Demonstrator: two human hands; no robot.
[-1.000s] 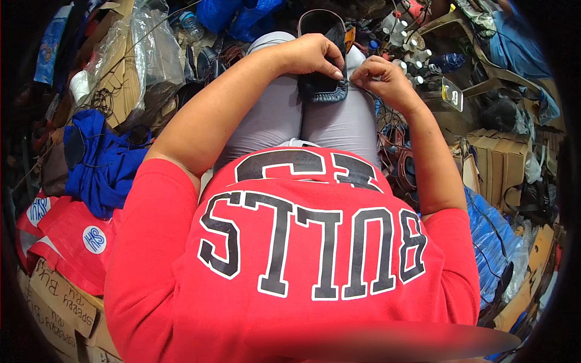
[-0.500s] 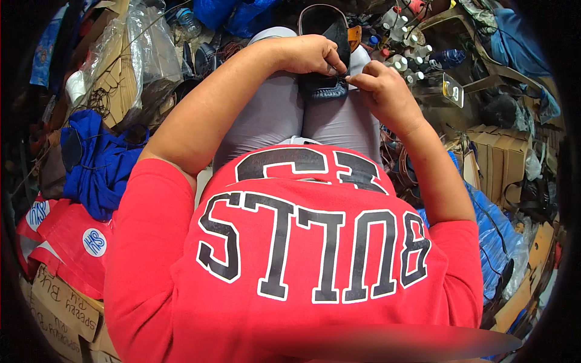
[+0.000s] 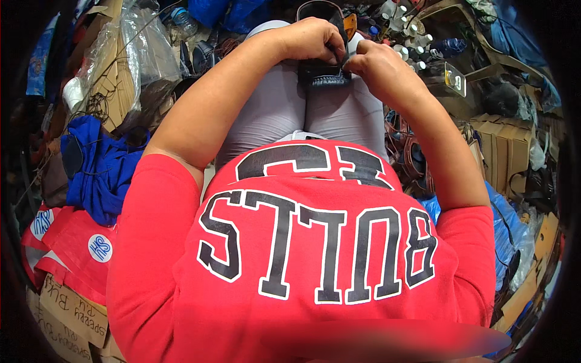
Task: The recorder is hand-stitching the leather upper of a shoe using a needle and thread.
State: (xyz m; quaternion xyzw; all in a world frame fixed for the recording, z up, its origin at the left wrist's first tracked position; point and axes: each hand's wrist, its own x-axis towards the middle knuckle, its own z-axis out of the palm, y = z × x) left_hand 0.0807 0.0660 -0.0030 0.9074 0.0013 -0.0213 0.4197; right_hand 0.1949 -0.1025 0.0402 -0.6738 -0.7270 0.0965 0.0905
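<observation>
A black shoe (image 3: 330,80) with a stitched toe rests across my lap, its toe toward me and its opening away. My left hand (image 3: 313,40) reaches over it from the left, fingers curled and pinching the upper near its right edge. My right hand (image 3: 380,65) is closed in a pinch beside the same edge, its fingertips close to the left ones. Whatever lies between the right fingertips is too small to make out. Against the far right side of the shoe shows an orange-brown piece (image 3: 350,25). My fingers hide the middle of the shoe.
Several white-capped bottles (image 3: 417,41) stand beyond my right hand. A chair frame (image 3: 478,36) curves at the far right, above cardboard boxes (image 3: 505,142). On the left lie clear plastic (image 3: 151,48), blue cloth (image 3: 97,169) and a red bag (image 3: 75,248).
Both hands and the shoe sit slightly higher in the view. My right fingers have closed in tighter at the shoe's edge, and the right elbow has swung outward.
</observation>
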